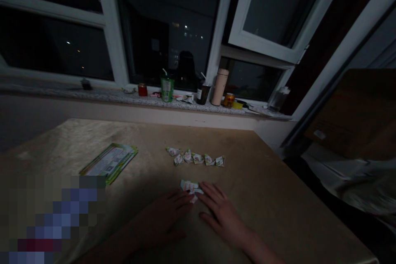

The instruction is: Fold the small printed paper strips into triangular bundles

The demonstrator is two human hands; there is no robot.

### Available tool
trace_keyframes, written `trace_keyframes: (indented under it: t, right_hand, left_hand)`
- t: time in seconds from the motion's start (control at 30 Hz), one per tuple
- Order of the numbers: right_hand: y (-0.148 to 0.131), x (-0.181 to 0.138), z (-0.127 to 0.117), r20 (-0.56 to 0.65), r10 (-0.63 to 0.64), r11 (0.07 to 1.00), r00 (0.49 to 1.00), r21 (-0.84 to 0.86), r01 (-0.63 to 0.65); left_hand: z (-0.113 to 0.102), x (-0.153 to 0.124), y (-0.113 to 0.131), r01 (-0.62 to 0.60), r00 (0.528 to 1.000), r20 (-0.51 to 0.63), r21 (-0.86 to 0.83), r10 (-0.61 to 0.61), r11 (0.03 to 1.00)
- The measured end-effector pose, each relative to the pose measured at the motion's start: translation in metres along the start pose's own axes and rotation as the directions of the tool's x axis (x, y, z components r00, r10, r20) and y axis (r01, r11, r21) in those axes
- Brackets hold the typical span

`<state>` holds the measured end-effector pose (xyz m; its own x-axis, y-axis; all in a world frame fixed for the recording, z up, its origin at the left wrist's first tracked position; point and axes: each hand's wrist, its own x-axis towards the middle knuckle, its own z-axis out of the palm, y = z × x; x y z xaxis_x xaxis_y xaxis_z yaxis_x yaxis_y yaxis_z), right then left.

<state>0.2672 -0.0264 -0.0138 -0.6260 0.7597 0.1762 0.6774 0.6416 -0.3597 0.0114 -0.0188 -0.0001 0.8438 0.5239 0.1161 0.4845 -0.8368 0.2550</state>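
Both of my hands lie on a tan table (272,198) in dim light. My left hand (167,216) and my right hand (221,212) meet at a small folded piece of green and white paper (189,186). Their fingertips press on it, with the fingers stretched out flat. A row of several small folded paper pieces (196,157) lies just beyond it, toward the window. A stack of flat green and white paper sheets (109,162) rests to the left.
A windowsill (102,95) behind the table carries a green cup with a straw (167,88), a red jar (142,89), a dark cup (203,93), a tall pale flask (220,86) and an orange can (229,100). The table's right edge drops off beside dark clutter.
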Motion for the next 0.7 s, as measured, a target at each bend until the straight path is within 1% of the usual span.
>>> trace_keyframes:
  t: [0.1,0.3,0.43,0.53,0.7]
  right_hand:
    - [0.0015,0.0008,0.0006,0.005,0.018,1.0,1.0,-0.007,-0.018]
    - [0.0013,0.0018,0.0016,0.02,0.04,0.999,0.999,0.008,-0.04]
    - [0.0004,0.0007,0.0007,-0.014,0.038,0.999,0.999,-0.004,-0.038]
    - [-0.0016,0.0002,0.0,-0.05,0.035,0.999,0.998,-0.007,-0.036]
    - [-0.0067,-0.0003,-0.0003,-0.092,0.048,0.999,0.995,-0.004,-0.049]
  left_hand:
    - [-0.0025,0.0015,0.0006,0.019,1.0,0.023,0.001,-0.019,1.0]
    - [-0.0011,0.0033,-0.0021,0.019,0.999,-0.033,0.05,-0.018,0.999]
    - [-0.0025,0.0028,-0.0027,0.042,0.999,-0.017,0.118,-0.04,0.992]
    - [-0.0037,0.0028,-0.002,0.064,0.998,-0.015,0.139,-0.063,0.988]
    - [-0.0007,0.0018,-0.0046,0.098,0.994,-0.054,0.136,-0.091,0.986]
